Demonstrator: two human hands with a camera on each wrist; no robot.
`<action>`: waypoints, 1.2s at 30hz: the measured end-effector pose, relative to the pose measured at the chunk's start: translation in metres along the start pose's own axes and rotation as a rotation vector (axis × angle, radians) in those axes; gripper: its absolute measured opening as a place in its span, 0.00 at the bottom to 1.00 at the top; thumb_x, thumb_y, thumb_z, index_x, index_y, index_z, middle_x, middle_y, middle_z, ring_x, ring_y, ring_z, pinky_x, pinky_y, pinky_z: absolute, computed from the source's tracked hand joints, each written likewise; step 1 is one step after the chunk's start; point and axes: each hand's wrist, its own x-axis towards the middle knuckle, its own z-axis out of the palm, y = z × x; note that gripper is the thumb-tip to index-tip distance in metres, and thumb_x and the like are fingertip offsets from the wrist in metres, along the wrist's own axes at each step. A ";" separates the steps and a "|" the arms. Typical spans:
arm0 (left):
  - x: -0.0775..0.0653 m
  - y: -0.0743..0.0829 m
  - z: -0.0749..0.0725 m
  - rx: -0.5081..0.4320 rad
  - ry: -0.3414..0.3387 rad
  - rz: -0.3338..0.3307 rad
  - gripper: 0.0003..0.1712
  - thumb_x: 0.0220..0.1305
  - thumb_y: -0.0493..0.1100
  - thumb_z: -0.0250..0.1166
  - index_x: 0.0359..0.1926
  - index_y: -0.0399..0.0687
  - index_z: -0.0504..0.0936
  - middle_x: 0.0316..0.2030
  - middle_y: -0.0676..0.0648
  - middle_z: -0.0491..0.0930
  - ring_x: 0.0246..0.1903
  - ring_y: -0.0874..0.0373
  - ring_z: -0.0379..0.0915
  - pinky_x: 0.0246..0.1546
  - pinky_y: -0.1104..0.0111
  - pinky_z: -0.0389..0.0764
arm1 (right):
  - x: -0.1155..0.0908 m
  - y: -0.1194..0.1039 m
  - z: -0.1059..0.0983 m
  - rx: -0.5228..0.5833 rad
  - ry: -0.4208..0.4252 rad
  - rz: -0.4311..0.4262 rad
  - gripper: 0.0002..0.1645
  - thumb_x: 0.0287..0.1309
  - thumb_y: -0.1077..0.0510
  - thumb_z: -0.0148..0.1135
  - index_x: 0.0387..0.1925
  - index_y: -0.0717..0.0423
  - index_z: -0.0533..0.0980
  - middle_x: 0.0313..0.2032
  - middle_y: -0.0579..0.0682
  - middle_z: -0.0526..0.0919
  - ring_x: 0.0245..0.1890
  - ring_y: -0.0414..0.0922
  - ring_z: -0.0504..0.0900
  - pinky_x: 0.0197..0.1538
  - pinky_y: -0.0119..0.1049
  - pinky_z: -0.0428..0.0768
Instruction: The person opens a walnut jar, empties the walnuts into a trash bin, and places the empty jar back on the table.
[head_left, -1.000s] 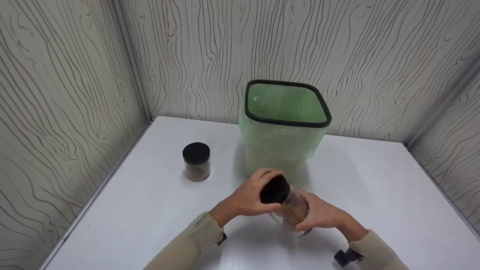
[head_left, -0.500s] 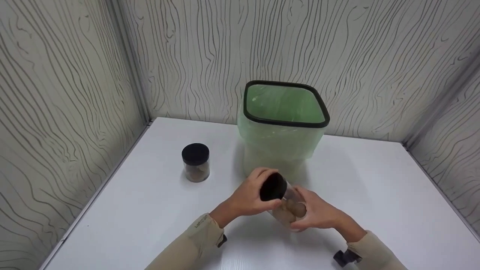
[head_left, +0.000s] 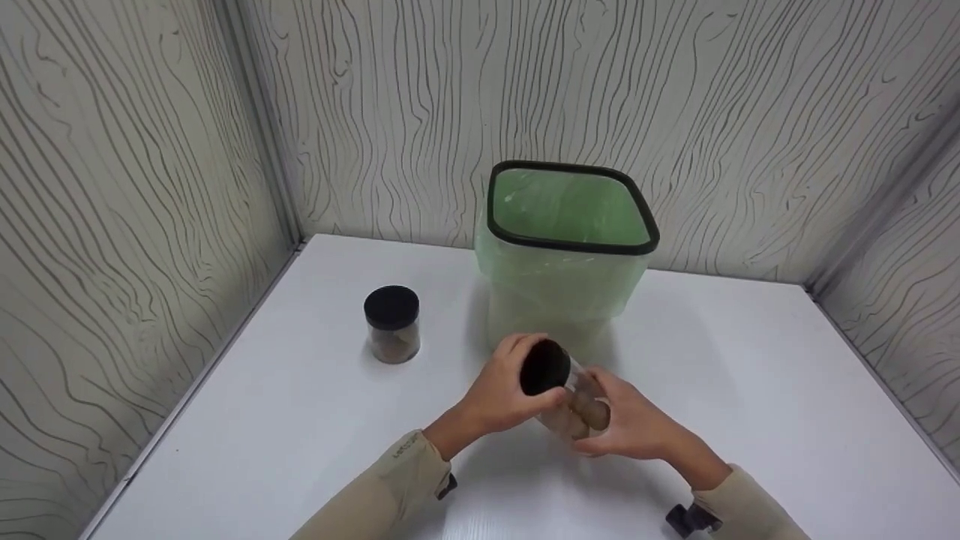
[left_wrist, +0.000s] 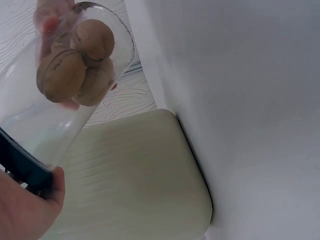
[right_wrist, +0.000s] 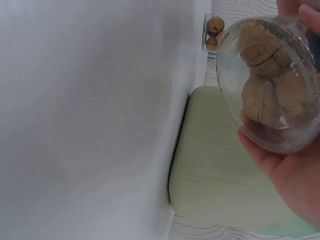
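A clear jar with a black lid is tilted above the table, its lid end toward the upper left in the head view. My left hand grips the lid, thumb along its near side. Lower down, my right hand holds the jar's body near the base. Several walnuts show through the clear wall in the left wrist view. From the right wrist view I see the round base facing the camera, with walnuts lying against it.
Behind my hands stands a pale bin with a green liner and dark rim. A second black-lidded jar with walnuts inside stands upright to the left on the white table. Wood-patterned panels enclose the back and sides.
The jar has shifted slightly left and up, and the walnuts inside have moved. My left thumb has risen along the lid. My right hand has moved slightly left with the jar.
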 end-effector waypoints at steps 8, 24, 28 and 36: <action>0.001 0.002 0.002 -0.026 0.038 -0.063 0.43 0.55 0.66 0.63 0.63 0.45 0.68 0.53 0.48 0.69 0.47 0.59 0.67 0.46 0.65 0.74 | 0.000 -0.002 0.004 -0.135 0.087 -0.022 0.52 0.36 0.35 0.75 0.57 0.57 0.64 0.45 0.39 0.74 0.46 0.38 0.75 0.47 0.41 0.77; -0.001 0.013 -0.007 -0.021 -0.082 -0.162 0.53 0.53 0.71 0.61 0.71 0.48 0.57 0.66 0.47 0.59 0.59 0.55 0.61 0.58 0.57 0.68 | -0.004 0.000 -0.001 -0.008 0.005 0.021 0.47 0.37 0.44 0.78 0.58 0.50 0.63 0.50 0.41 0.74 0.50 0.40 0.74 0.50 0.45 0.75; 0.000 0.008 -0.020 -0.146 -0.226 -0.041 0.52 0.53 0.57 0.69 0.72 0.51 0.52 0.69 0.51 0.53 0.62 0.58 0.57 0.60 0.56 0.64 | -0.008 0.004 -0.006 0.102 -0.086 0.043 0.48 0.41 0.46 0.76 0.62 0.45 0.60 0.56 0.43 0.72 0.56 0.44 0.72 0.56 0.51 0.70; 0.000 0.001 -0.027 -0.169 -0.324 0.120 0.55 0.51 0.55 0.71 0.73 0.53 0.49 0.68 0.52 0.55 0.61 0.61 0.57 0.60 0.61 0.64 | -0.009 0.003 -0.011 0.208 -0.136 -0.024 0.46 0.44 0.53 0.75 0.63 0.45 0.60 0.58 0.43 0.70 0.59 0.46 0.70 0.58 0.39 0.69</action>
